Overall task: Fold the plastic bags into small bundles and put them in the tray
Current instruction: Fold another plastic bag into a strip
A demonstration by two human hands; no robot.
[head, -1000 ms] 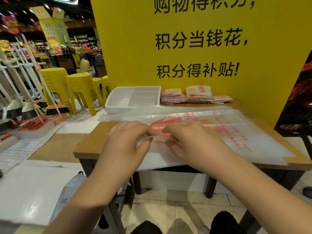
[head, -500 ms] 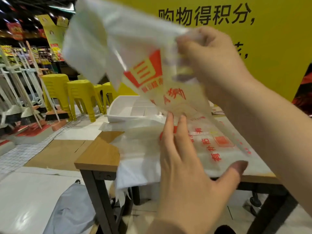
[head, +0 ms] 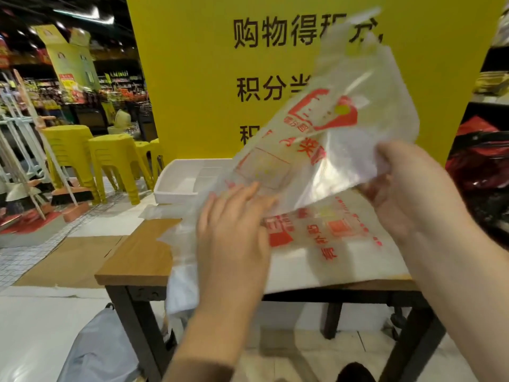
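Left grip flat, fingers straight, forward; right grip raised, fingers curled, pinching plastic bag.

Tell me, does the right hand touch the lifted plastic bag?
Touching. The head view shows the right hand gripping the lifted plastic bag by its lower edge.

Thin glossy translucent plastic bag (red print), smooth matt wood-grain table, white plastic tray
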